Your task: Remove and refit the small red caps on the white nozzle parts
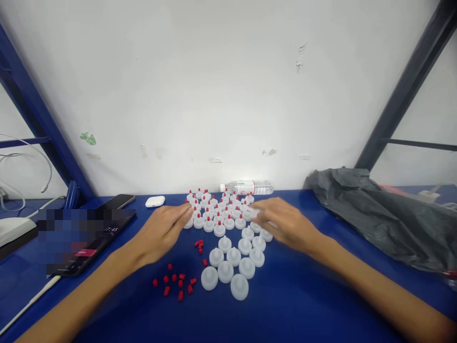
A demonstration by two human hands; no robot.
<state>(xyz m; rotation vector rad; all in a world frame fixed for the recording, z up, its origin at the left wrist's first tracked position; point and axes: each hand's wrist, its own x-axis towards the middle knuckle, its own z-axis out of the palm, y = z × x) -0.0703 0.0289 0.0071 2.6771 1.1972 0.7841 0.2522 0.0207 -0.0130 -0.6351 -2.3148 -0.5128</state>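
Observation:
White nozzle caps (233,257) stand spout up in a loose group on the blue table, the near ones with bare spouts. Farther back, many nozzle caps (219,228) carry small red tips. My left hand (160,232) is at the left edge of the tipped group, thumb and fingers pressed together; what they hold, if anything, is hidden. Smeared by motion, my right hand (282,220) is over the right side of the group, its fingers closed on a blurred white nozzle cap (252,212). Loose red tips (174,277) lie scattered at the front left.
A phone (103,243) with a charging cable lies at the left, a second phone (121,201) behind it. A white earbud case (155,201) and a clear bottle (250,187) on its side are near the wall. Grey plastic sheeting (385,219) covers the right side.

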